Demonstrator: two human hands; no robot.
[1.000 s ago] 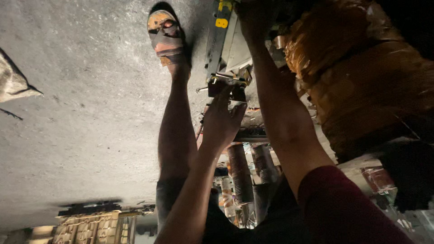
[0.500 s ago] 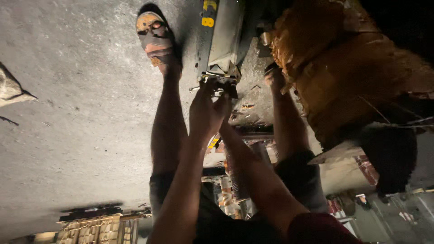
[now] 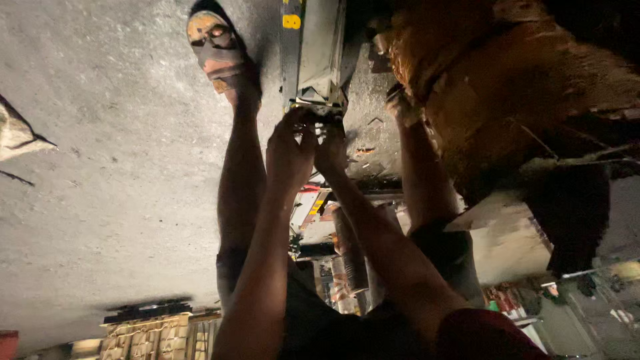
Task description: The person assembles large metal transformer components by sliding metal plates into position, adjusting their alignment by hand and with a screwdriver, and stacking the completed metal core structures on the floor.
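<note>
Keep your left hand [image 3: 290, 150] and right hand [image 3: 331, 148] pinching the grey metal channel's [image 3: 313, 50] near end; steady it squarely.

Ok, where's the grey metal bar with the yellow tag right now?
In the head view, the grey metal bar lies top centre on the concrete floor, between the sandalled foot and the cardboard, with both hands at its near end.

Two bare hands, the left hand [image 3: 288, 150] and the right hand [image 3: 331, 148], meet at the end of one long grey metal channel [image 3: 313, 50]. One yellow tag [image 3: 291, 21] sits on that channel. Two bare legs show, with one worn brown sandal [image 3: 215, 45] on the concrete floor [image 3: 100, 167]. One crumpled brown sack [image 3: 507, 87] lies right.
</note>
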